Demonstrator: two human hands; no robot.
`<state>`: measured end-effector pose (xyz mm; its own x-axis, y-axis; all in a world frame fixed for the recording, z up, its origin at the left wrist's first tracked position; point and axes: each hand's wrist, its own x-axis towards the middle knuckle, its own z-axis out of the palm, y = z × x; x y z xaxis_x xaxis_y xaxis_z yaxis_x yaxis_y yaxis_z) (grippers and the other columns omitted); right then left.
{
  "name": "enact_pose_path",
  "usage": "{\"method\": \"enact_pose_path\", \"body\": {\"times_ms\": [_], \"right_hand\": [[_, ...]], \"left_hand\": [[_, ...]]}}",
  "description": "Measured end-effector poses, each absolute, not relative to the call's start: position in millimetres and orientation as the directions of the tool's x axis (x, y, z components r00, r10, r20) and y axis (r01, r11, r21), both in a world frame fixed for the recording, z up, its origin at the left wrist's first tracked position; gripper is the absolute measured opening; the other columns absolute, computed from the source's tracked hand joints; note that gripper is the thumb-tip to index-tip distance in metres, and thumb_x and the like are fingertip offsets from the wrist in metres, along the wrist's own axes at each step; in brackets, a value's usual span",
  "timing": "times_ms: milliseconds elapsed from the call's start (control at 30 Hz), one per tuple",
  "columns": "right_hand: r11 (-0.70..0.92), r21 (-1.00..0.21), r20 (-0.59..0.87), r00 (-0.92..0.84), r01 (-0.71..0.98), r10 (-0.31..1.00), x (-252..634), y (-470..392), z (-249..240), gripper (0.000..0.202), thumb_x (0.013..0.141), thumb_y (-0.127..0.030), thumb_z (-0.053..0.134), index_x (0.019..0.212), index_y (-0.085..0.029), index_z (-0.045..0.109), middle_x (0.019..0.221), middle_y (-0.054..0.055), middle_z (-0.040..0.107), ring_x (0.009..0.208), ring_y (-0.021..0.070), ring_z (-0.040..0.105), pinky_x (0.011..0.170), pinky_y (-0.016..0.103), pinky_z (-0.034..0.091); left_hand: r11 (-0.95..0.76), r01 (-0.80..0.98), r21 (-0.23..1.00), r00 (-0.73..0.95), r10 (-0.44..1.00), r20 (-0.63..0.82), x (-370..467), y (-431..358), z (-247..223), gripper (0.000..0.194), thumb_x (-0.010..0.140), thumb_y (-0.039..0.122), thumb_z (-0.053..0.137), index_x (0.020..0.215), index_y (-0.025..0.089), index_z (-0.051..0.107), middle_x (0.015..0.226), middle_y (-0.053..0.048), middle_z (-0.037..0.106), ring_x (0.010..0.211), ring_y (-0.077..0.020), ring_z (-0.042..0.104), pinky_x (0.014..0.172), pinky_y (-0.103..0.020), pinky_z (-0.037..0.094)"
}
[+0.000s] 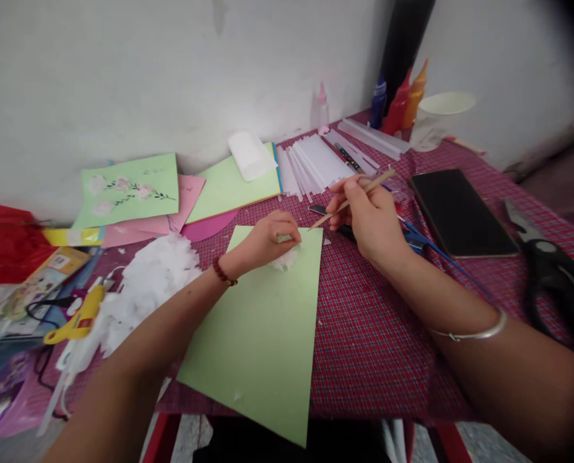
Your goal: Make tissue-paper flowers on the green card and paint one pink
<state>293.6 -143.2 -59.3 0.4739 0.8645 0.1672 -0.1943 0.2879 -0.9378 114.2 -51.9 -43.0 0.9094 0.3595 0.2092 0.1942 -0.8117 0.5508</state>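
A sheet of light green paper (262, 328) lies on the checked cloth in front of me, its near corner reaching past the table edge. Over its upper part is my left hand (270, 239), fingers curled together in a pinch; whatever is between the fingertips is hidden. Just below those fingers a small white crumpled piece (285, 260) rests on the paper. My right hand (367, 212) grips a thin pointed wooden stick (381, 179) like a pen. The stick's tip points down left, near the paper's top edge, a short way from my left fingertips.
Left of the paper are a pile of white scraps (156, 273) and a yellow glue gun (82, 318). Behind stand a green card with painted flowers (127, 190) and white strips (318, 164). On the right lie a phone (463, 212), large scissors (547, 263) and paint bottles (398, 106).
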Motion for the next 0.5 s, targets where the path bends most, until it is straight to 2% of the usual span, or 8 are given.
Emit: {"method": "enact_pose_path", "body": {"times_ms": [200,500], "right_hand": [[0.200,-0.956,0.112,0.363,-0.215,0.925,280,-144,-64,0.031,0.091,-0.051,0.054,0.080,-0.021,0.057,0.062,-0.002,0.059,0.046,0.0086,0.053,0.041,0.021,0.043],[0.168,-0.962,0.092,0.326,-0.214,0.941,275,-143,-71,0.030,0.091,-0.050,0.053,0.081,-0.022,0.056,0.063,-0.002,0.059,0.046,0.0086,0.054,0.038,0.020,0.042]], "left_hand": [[-0.793,0.250,0.556,0.908,0.391,0.150,95,-53,-45,0.013,0.084,0.022,0.063,0.076,0.022,0.073,0.082,-0.005,0.066,0.083,-0.0181,0.058,0.082,-0.035,0.044],[-0.848,0.237,0.474,0.945,0.315,0.091,98,-53,-46,0.017,0.087,0.024,0.059,0.081,0.023,0.074,0.083,-0.005,0.068,0.081,-0.0178,0.059,0.083,-0.036,0.044]]}}
